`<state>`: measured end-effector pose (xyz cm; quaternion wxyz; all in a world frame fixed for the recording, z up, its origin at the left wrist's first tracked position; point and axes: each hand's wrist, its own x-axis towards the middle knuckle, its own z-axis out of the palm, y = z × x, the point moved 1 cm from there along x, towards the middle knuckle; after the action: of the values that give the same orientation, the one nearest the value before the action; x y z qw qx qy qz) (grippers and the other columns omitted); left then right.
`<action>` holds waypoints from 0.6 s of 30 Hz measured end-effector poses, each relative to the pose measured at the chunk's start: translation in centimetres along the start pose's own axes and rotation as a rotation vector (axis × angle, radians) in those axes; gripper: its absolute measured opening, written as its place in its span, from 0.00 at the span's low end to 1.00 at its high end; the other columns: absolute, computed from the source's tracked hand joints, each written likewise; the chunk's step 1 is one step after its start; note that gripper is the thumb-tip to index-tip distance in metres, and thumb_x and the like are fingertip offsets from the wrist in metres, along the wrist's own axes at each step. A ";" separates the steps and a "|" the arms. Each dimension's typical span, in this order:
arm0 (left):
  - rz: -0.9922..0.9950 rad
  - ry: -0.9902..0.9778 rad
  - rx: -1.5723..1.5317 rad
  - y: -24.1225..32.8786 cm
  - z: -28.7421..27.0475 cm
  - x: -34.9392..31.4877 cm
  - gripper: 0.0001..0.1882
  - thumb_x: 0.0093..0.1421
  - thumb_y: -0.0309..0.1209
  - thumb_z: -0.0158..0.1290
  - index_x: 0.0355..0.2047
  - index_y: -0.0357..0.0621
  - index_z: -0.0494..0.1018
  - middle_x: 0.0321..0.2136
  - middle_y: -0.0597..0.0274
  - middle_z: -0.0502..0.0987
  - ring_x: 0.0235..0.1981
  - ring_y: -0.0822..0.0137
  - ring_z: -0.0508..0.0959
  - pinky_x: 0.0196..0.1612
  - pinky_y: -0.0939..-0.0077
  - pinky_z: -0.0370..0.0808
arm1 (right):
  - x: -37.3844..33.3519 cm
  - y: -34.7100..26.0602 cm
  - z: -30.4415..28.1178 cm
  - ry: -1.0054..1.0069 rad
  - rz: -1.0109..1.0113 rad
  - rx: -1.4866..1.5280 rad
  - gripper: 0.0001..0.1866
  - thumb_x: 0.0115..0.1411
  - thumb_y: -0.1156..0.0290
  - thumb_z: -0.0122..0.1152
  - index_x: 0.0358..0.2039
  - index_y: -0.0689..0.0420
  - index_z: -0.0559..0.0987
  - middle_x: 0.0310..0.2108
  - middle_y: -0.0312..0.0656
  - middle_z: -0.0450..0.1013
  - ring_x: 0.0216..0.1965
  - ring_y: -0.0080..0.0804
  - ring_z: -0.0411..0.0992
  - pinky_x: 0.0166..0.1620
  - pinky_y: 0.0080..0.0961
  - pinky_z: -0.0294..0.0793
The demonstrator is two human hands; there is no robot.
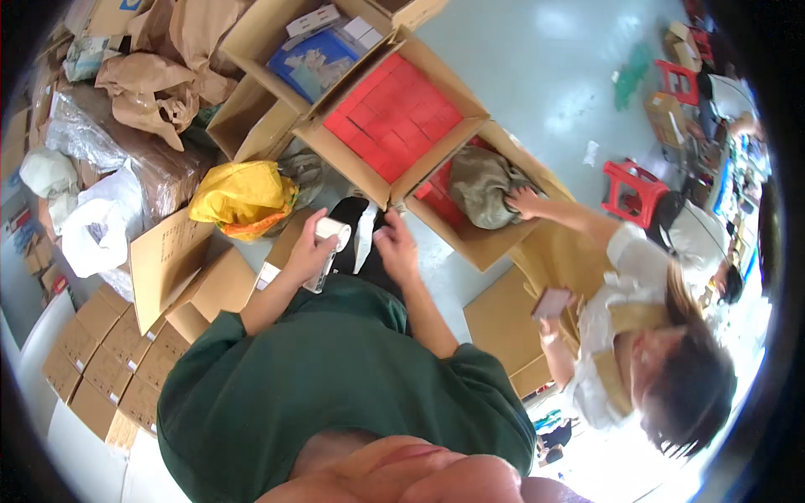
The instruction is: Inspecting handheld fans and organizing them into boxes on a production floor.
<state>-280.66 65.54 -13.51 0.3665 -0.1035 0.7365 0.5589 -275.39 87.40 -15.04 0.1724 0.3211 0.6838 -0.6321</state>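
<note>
In front of my body, my left hand (312, 251) is wrapped round a small white device (334, 232) with a rounded top; its exact kind is unclear. Level with it, my right hand (397, 250) has its fingers curled in, and whatever they may hold is hidden. A white strip (365, 236) shows between the hands, against dark cloth; whether the right hand touches it I cannot tell. Just beyond the right hand stands an open carton (436, 159) packed with red boxes (390, 117).
At the right, a co-worker (620, 327) reaches onto a grey-green bag (486, 189) in another open carton (503, 247), a pinkish flat object in the other hand. Yellow sack (243, 197), brown paper (155, 88) and stacked cartons (109, 360) lie left; red stools (631, 194) stand far right.
</note>
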 end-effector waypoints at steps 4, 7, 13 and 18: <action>0.212 -0.155 0.149 2.3 3.0 -0.8 0.30 0.65 0.35 0.52 0.65 0.42 0.58 0.52 0.45 0.69 0.50 0.56 0.73 0.55 0.66 0.70 | -6.6 -3.2 1.2 0.033 -0.015 0.203 0.31 0.59 0.72 0.65 0.62 0.63 0.67 0.55 0.50 0.71 0.48 0.35 0.76 0.46 0.27 0.78; 0.428 -0.231 0.285 4.7 5.0 -2.2 0.29 0.65 0.37 0.51 0.64 0.41 0.59 0.51 0.40 0.69 0.50 0.48 0.74 0.54 0.61 0.70 | -9.1 -4.2 -0.5 0.177 -0.085 0.045 0.23 0.58 0.74 0.64 0.55 0.64 0.73 0.45 0.49 0.77 0.40 0.32 0.79 0.44 0.26 0.79; 0.562 -0.342 0.249 8.1 8.9 -5.0 0.30 0.65 0.38 0.53 0.63 0.40 0.60 0.50 0.40 0.70 0.47 0.48 0.76 0.51 0.62 0.73 | -13.6 -3.6 -3.6 0.322 -0.167 0.058 0.23 0.57 0.76 0.61 0.54 0.64 0.73 0.45 0.51 0.76 0.43 0.34 0.79 0.46 0.29 0.80; 0.650 -0.427 0.316 8.7 12.7 -7.4 0.31 0.64 0.40 0.54 0.63 0.39 0.59 0.50 0.39 0.70 0.48 0.47 0.75 0.52 0.62 0.73 | -18.1 -3.5 -5.8 0.474 -0.311 -0.074 0.27 0.55 0.76 0.61 0.56 0.64 0.70 0.50 0.53 0.72 0.47 0.42 0.77 0.46 0.33 0.81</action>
<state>-274.97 78.12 -3.52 0.3271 0.3101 0.7151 0.5344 -263.42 89.08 0.03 -0.0797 0.3445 0.7689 -0.5327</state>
